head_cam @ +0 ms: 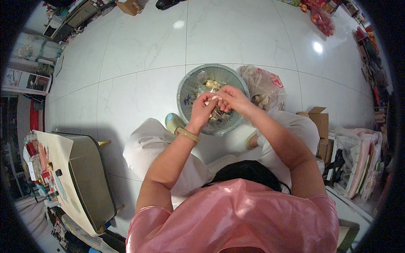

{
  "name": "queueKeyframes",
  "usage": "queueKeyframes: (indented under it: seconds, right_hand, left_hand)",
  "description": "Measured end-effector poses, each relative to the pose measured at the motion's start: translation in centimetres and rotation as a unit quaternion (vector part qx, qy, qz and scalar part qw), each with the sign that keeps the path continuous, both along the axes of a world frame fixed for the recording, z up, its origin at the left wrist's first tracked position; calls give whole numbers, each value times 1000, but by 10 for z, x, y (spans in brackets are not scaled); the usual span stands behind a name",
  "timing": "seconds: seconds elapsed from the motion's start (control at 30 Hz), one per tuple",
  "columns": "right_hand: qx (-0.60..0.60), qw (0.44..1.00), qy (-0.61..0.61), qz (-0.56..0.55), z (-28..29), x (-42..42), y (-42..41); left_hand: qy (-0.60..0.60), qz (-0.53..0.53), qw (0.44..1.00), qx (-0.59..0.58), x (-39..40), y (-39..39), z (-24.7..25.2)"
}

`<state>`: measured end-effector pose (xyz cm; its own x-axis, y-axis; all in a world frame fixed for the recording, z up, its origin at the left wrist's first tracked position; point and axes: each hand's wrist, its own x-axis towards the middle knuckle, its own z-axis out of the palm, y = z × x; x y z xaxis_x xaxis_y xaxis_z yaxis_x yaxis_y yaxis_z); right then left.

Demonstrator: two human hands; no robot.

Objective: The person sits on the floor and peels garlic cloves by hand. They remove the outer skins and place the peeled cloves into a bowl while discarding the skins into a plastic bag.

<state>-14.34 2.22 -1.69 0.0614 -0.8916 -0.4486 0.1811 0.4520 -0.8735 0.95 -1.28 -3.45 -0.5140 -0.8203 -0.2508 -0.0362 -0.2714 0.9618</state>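
My left hand [204, 109] and my right hand [232, 98] meet above a grey-green round bin [181, 87] lined with clear plastic. Between the fingertips of both is a small pale pinkish piece [216, 97]. It looks like a garlic clove, but fingers cover part of it. Another whitish bit shows at the left hand's fingers. Inside the bin lie yellowish scraps [212, 84] and brown, stringy waste [220, 115]. Against the bin's right side leans a translucent plastic bag [264, 83] with red print and pale brown contents.
Slippered feet flank the bin, the left in a green slipper [172, 122]. A low table [87, 177] with cluttered items stands at left. At right are a cardboard box [318, 118] and plastic-wrapped goods [360, 164]. A red net bag [322, 20] lies at the far right.
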Motion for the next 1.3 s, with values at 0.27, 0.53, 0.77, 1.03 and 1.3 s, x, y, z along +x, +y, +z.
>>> queueKeyframes:
  seconds: [0.27, 0.53, 0.77, 1.03, 1.3]
  right_hand:
    - [-293, 852, 417, 121, -11, -2, 6]
    - [-256, 793, 529, 164, -1, 1, 10]
    - [-197, 867, 442, 116, -3, 8, 11]
    - [-30, 961, 263, 81, 10, 13, 11]
    - [-92, 972, 209, 47, -16, 1, 8]
  left_hand:
    - [58, 17, 993, 104, 2, 0, -5]
    - [47, -3, 995, 86, 1, 2, -3]
    - [76, -5, 992, 97, 0, 4, 2]
    - [94, -19, 986, 139, 4, 1, -4]
    - [103, 11, 972, 210, 5, -3, -3]
